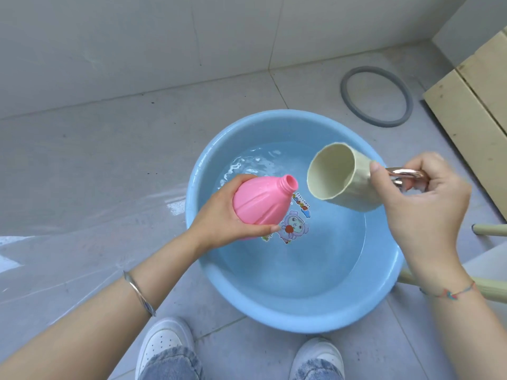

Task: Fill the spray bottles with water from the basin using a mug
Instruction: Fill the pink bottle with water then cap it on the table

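over the basin (pixel 274 311), the left hand (pixel 219 215) grips the pink bottle (pixel 260 201), its neck tilted toward the right. the mug (pixel 340 179), held by its handle in the right hand (pixel 422 204), has its mouth just beside that neck.

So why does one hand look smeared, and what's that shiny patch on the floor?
Head view: the right hand is motion-blurred along its knuckles, while the left hand and pink bottle are sharp; the sheen is light glaring off the wet floor; the wide lens bows the tile lines.
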`<move>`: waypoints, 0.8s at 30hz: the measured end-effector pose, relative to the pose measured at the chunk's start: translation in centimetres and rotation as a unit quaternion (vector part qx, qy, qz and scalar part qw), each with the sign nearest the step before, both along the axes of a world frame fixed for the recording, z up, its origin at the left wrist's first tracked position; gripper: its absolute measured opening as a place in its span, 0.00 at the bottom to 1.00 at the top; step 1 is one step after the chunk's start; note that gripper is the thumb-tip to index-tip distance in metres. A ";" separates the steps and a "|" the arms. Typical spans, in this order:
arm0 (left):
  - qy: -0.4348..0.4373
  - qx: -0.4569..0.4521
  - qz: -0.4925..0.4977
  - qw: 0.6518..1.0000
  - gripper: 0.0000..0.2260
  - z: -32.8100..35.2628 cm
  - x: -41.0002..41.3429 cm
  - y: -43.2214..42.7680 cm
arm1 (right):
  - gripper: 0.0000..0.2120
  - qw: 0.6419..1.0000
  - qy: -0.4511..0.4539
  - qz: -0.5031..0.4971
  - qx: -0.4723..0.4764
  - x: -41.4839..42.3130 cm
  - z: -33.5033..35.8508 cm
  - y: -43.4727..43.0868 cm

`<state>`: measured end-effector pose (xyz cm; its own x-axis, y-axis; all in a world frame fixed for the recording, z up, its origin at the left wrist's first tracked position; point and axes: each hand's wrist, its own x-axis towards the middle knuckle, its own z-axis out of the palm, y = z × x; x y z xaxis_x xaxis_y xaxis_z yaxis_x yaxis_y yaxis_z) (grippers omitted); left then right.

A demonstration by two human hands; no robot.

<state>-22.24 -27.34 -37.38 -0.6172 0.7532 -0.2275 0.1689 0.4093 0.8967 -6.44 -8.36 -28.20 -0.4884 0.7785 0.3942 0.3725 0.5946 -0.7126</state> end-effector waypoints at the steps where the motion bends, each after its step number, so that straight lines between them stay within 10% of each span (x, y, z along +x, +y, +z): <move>1: -0.002 0.000 0.001 1.000 0.34 0.0 0.0 0.0 | 0.18 1.000 -0.019 -0.007 -0.013 0.3 -0.9 0.3; 12: 0.001 -0.003 0.001 1.000 0.37 -0.2 0.0 0.1 | 0.14 0.972 -0.205 0.083 0.081 2.1 -7.6 0.9; 24: -0.002 -0.001 0.003 1.000 0.37 -0.2 0.0 0.0 | 0.21 0.987 -0.135 0.033 -0.087 2.3 -7.9 0.5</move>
<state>-22.24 -27.30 -37.59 -0.6208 0.7489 -0.2319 0.1624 0.4122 0.8965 -4.17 -7.87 -36.11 -0.6096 0.7855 0.1066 0.5265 0.5017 -0.6863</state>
